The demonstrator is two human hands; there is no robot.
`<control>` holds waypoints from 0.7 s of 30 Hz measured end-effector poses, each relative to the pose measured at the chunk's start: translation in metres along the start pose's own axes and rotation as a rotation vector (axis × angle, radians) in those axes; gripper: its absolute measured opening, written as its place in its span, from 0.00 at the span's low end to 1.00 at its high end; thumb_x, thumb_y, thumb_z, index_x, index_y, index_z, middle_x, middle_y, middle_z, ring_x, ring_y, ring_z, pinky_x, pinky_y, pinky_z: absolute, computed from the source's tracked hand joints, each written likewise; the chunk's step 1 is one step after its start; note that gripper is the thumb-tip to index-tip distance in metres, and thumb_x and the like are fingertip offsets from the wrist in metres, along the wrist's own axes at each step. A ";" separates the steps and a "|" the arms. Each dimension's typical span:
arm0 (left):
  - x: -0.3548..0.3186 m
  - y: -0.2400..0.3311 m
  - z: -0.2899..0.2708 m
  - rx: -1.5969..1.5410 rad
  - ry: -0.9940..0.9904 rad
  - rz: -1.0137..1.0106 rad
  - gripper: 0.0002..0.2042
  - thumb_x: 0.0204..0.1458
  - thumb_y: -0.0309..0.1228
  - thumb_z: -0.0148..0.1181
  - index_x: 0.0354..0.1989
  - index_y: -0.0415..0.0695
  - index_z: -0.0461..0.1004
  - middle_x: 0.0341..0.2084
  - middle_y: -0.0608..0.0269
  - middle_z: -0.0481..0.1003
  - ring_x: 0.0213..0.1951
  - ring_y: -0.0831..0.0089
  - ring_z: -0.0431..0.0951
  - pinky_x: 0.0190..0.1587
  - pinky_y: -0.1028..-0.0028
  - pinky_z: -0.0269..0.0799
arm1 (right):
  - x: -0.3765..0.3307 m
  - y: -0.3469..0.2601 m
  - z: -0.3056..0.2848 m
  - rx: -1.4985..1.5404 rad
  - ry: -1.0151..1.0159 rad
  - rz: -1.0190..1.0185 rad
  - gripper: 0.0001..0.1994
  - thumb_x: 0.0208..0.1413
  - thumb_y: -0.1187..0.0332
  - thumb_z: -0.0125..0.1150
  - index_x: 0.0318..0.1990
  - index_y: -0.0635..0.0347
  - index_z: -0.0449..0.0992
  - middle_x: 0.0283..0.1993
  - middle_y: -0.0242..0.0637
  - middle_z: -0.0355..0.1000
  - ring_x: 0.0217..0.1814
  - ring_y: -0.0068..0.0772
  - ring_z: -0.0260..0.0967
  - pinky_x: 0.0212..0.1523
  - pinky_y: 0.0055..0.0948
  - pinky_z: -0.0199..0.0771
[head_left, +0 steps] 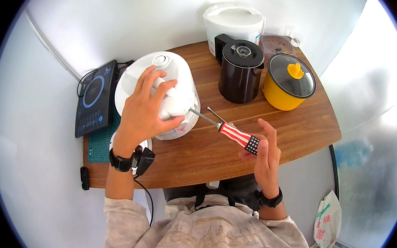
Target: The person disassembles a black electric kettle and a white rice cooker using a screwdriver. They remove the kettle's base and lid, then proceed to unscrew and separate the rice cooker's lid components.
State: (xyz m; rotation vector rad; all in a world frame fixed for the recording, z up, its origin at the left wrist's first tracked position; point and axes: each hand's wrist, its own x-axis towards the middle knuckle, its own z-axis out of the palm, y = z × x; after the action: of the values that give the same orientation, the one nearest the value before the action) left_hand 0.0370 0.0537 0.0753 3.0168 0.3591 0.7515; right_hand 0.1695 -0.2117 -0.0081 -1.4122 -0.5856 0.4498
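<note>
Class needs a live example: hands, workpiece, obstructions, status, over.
Left hand on white appliance. Right hand on screwdriver. Screwdriver tip at the appliance. Slim metal shaft nearby, clear of the tip.

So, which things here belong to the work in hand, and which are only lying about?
In the work:
white appliance, left hand on it
striped screwdriver, tip at the appliance, right hand at its handle

Apparently lying about:
black kettle
yellow pot
white lidded bucket
black hotplate
thin metal tool, possibly spare

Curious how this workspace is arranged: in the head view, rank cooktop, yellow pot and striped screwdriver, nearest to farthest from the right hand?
From the right hand:
1. Striped screwdriver, at the hand.
2. Yellow pot, beyond it, table's right side.
3. Cooktop, table's left end.
</note>
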 end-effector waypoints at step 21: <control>0.002 -0.018 0.002 0.005 0.003 0.023 0.32 0.36 0.40 0.76 0.54 0.51 0.74 0.59 0.59 0.67 0.68 0.54 0.62 0.51 0.59 0.79 | 0.003 0.020 0.019 0.259 0.000 0.052 0.10 0.65 0.79 0.52 0.52 0.61 0.66 0.45 0.35 0.70 0.40 0.17 0.69 0.39 0.19 0.71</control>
State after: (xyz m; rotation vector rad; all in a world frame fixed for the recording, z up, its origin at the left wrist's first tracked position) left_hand 0.0354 0.0722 0.0734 3.0298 0.3268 0.7583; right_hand 0.1610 -0.1927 -0.0264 -1.1818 -0.4726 0.5467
